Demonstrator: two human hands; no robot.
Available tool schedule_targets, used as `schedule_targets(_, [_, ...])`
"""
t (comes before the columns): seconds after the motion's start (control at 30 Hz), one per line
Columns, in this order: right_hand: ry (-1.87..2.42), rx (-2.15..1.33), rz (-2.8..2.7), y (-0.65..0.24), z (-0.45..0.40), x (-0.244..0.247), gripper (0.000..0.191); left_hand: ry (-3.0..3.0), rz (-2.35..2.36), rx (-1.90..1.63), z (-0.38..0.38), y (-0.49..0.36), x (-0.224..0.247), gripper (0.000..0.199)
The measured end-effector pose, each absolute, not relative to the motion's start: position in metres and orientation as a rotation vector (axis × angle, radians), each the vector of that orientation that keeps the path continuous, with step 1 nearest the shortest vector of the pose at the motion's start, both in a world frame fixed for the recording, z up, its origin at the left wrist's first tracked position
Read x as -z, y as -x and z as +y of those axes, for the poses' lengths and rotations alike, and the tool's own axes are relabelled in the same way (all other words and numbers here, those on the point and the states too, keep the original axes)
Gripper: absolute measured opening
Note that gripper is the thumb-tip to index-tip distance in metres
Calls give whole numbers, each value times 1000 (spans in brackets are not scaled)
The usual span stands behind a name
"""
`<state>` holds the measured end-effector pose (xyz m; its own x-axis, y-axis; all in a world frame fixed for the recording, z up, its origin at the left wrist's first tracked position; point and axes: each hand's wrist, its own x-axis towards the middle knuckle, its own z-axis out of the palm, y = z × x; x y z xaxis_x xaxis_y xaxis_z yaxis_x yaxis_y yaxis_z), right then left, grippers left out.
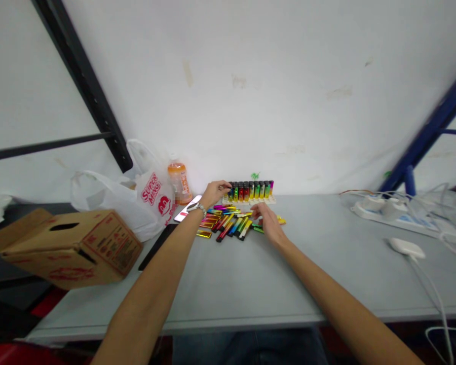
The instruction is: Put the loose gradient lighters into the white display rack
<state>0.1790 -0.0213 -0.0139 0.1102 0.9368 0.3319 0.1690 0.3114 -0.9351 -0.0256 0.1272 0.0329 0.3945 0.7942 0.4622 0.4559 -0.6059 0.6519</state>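
Observation:
Black-topped lighters (246, 191) in several bright metallic colours stand upright in rows on a pale rack (269, 201) by the wall. My left hand (216, 191) reaches to the rack's left end, its thumb and fingers closed at the top of a lighter there. In front of the rack, loose shiny lighters (233, 226) lie in a pile, with flat shiny colourful pieces (204, 233) at its left side. My right hand (266, 221) is at the pile's right side, fingers loosely curled and apart, close to the loose lighters. Nothing is plainly visible in its grasp.
At left stand a cardboard box (99, 248), a white plastic bag (146, 203) and an orange drink bottle (179, 181). A dark flat object (157, 248) lies beside my left forearm. To the right are a power strip (395, 215), a white adapter (407, 248) and cables.

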Motion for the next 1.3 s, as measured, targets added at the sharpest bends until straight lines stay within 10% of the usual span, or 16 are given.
schedule_targets(0.43, [1456,-177,-2066,-184,7,-2,21,-2660,1412,-1068,80,25,-30,59])
schedule_targets(0.8, [1771,-433,-2503,-169,52,-36,22,-2386,1302,-1261,6,-13,3,21])
schedule_targets(1.3, [863,-927,-1209,-197,-16,-15,41,-2311,1131,-1269,-7,-17,1,18])
